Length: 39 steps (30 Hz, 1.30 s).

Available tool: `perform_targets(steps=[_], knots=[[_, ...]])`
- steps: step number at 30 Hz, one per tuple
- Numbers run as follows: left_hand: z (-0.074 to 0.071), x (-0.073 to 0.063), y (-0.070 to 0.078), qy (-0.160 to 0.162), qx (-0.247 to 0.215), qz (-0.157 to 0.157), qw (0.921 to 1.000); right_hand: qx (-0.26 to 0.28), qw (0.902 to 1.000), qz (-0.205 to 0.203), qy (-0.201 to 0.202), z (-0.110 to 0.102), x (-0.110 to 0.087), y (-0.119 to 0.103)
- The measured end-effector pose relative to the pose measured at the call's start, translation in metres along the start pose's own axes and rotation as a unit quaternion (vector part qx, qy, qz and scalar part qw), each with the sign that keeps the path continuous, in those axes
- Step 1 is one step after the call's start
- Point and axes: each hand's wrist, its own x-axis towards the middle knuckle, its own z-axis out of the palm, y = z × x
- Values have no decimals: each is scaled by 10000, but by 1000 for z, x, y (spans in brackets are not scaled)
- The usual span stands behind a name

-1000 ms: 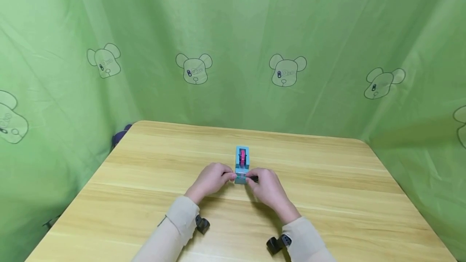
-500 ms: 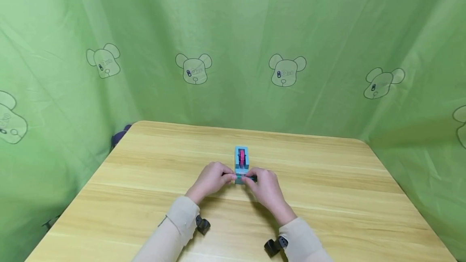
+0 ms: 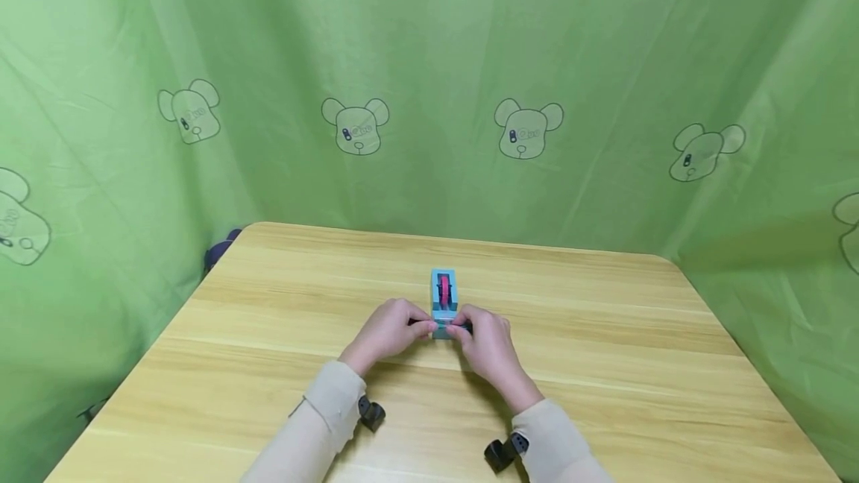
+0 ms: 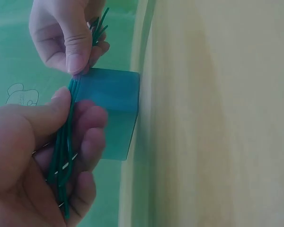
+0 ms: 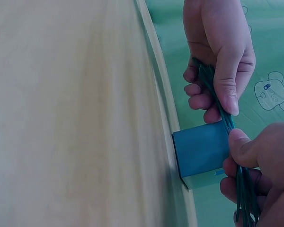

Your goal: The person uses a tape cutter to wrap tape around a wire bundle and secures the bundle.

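Observation:
My left hand (image 3: 389, 330) and right hand (image 3: 490, 341) meet at the near end of a light blue tape dispenser (image 3: 444, 314), which carries a pink-cored roll (image 3: 445, 289). Between them they pinch a bundle of thin green strands (image 4: 64, 142), held crosswise before the dispenser. In the left wrist view, the left thumb presses the strands against curled fingers while the right hand (image 4: 68, 33) grips the other end. The right wrist view shows the strands (image 5: 213, 85) passing through both hands, fingertips close together. Whether tape is wrapped round the bundle is hard to tell.
The wooden table (image 3: 268, 289) extends on all sides of the hands. Green curtains (image 3: 436, 36) with mouse-head prints stand behind and beside it. Something purple (image 3: 218, 250) shows beyond the table's left edge. Black wrist cameras (image 3: 371, 414) hang from both sleeves.
My right hand has shifted slightly left, closer to the left hand, and stays there. The left hand keeps its place. Both still hold the green strands.

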Motion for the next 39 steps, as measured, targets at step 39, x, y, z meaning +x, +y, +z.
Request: perform_targets(steps=[39], knots=[[8,18,15,758,753,-152,9942,-8,10000,35,74,2,-2,-4]])
